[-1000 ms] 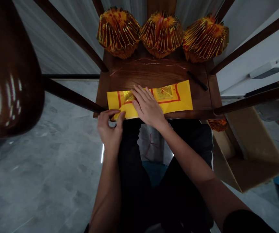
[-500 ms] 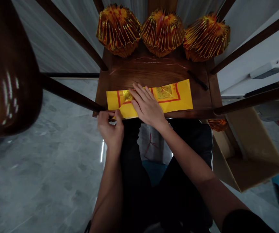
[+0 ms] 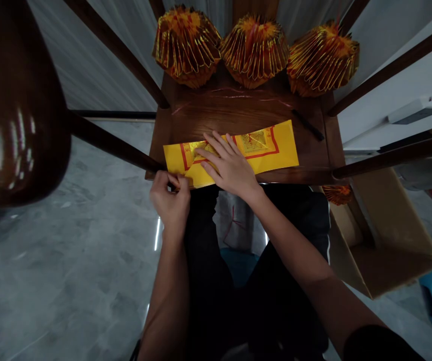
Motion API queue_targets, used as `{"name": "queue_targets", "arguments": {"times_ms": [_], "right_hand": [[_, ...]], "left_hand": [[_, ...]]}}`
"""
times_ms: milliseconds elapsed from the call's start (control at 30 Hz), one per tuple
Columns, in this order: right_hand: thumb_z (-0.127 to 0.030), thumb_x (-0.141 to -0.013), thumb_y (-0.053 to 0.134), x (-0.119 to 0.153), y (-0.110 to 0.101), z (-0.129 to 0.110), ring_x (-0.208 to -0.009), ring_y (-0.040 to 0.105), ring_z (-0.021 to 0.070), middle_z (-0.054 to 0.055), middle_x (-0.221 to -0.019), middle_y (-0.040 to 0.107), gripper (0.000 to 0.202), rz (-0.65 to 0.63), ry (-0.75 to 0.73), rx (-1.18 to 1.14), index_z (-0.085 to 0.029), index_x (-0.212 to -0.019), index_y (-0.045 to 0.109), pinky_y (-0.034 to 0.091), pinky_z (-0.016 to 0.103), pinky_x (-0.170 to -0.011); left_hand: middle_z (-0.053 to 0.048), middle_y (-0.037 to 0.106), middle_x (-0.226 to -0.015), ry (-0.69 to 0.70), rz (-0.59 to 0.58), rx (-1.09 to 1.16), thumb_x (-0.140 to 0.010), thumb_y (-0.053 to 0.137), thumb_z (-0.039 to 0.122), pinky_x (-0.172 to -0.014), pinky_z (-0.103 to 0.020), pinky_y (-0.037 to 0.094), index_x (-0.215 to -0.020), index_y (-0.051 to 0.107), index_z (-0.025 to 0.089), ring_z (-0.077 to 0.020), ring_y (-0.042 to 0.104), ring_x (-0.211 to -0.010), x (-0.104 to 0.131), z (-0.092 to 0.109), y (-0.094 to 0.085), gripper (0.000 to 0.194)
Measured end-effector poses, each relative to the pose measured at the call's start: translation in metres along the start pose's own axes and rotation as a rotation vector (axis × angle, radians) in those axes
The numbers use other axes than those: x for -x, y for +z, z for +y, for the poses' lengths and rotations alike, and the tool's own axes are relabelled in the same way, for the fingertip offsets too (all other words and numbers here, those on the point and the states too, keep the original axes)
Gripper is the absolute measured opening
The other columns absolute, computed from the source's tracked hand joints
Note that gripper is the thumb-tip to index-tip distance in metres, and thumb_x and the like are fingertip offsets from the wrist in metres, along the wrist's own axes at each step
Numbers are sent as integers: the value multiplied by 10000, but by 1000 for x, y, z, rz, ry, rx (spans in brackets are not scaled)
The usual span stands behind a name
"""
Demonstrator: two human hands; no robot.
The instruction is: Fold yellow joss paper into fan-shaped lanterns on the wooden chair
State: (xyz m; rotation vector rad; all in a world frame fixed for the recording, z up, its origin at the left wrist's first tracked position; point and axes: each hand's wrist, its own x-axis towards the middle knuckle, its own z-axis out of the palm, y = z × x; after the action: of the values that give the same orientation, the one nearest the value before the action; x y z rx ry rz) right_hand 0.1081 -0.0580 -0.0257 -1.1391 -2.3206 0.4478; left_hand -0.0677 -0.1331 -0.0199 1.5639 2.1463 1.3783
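A long strip of yellow joss paper [image 3: 281,145] with a red printed border and gold foil patches lies slightly slanted on a brown wooden surface [image 3: 216,116]. My right hand [image 3: 233,168] rests flat across the paper's middle, fingers spread, covering part of the print. At the paper's lower left corner, my left hand [image 3: 171,195] pinches the near edge between thumb and bent fingers. That corner is partly hidden by the fingertips.
Pleated gold and red paper ornaments [image 3: 254,52] stand along the back. Thin reddish strings [image 3: 234,95] and a dark stick [image 3: 308,124] lie on the wood. Wooden bars [image 3: 112,145] flank the surface. A cardboard box [image 3: 396,235] is on the floor at right.
The paper has tilted a little, its left end shifting toward me. My left fingers have closed in tighter at its corner; the right hand stays flat on it.
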Motion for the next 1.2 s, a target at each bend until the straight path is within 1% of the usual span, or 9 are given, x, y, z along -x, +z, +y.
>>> {"name": "queue_targets", "arguments": {"times_ms": [100, 133, 233, 333, 600, 800, 933, 1100, 1200], "right_hand": [[-412, -1167, 477, 0, 1, 1, -1738, 264, 278, 48, -1823, 393, 471, -25, -18, 27, -270, -1594, 617, 147, 619, -1445], [-409, -1167, 478, 0, 1, 2, -1740, 256, 278, 48, -1828, 381, 477, -30, -21, 31, -270, -1605, 606, 144, 620, -1445], [-401, -1168, 474, 0, 1, 3, -1746, 237, 272, 28, -1840, 354, 488, -40, -28, 20, -290, -1633, 574, 135, 629, -1445], [-359, -1173, 445, 0, 2, 4, -1747, 231, 262, 16, -1845, 340, 501, -42, -36, 13, -299, -1662, 536, 132, 627, -1447], [-350, -1181, 392, 4, 0, 1, -1746, 231, 239, 68, -1851, 314, 557, -77, -128, 0, -210, -1717, 455, 177, 547, -1457], [-358, -1184, 363, 4, -3, 1, -1751, 207, 237, 49, -1844, 326, 561, -118, -129, -63, -202, -1714, 461, 163, 543, -1462], [-364, -1172, 373, 2, 1, 2, -1750, 212, 239, 101, -1835, 332, 601, -127, -105, -126, -120, -1716, 442, 126, 512, -1469], [-432, -1167, 317, -5, -8, 18, -1725, 291, 214, 65, -1808, 389, 620, -150, -25, -446, -164, -1699, 486, 93, 499, -1463], [-489, -1168, 306, -9, -24, 31, -1676, 406, 206, 16, -1744, 511, 598, -160, 90, -705, -242, -1638, 581, 200, 484, -1442]], "left_hand": [[-1, 680, -925, -40, -34, -3, -822, 659, 91, -760, -298, 534, -909, 569, 235, -162, 645, -798, 0, 5, -6, 191], [-36, 727, -1062, -17, -72, -11, -832, 660, 92, -795, -316, 567, -1056, 610, 226, -179, 690, -869, 1, 8, -9, 266], [-116, 733, -1381, 202, -296, -109, -892, 688, 137, -1050, -458, 599, -1386, 627, 216, -283, 728, -1179, 1, 16, -17, 505], [-125, 695, -1532, 372, -442, -183, -913, 768, 202, -1218, -586, 523, -1479, 659, 232, -372, 646, -1395, 1, 14, -21, 577], [-65, 754, -1491, 352, -359, -70, -1002, 735, 213, -1169, -585, 593, -1297, 824, 283, -319, 739, -1297, -4, -6, -16, 316], [-69, 829, -1340, 230, -295, -64, -942, 795, 147, -1155, -516, 628, -1182, 875, 260, -316, 787, -1241, 0, 7, -18, 277], [-80, 859, -1243, 165, -222, -83, -905, 816, 105, -1120, -517, 653, -1100, 887, 219, -322, 815, -1186, 6, 14, -16, 237], [-89, 858, -1240, 154, -202, -96, -881, 847, 91, -1124, -519, 650, -1076, 883, 207, -317, 813, -1182, 11, 13, -11, 229], [-84, 855, -1253, 158, -206, -95, -882, 860, 109, -1134, -513, 643, -1054, 877, 211, -308, 807, -1198, 13, 11, -9, 201]]}}
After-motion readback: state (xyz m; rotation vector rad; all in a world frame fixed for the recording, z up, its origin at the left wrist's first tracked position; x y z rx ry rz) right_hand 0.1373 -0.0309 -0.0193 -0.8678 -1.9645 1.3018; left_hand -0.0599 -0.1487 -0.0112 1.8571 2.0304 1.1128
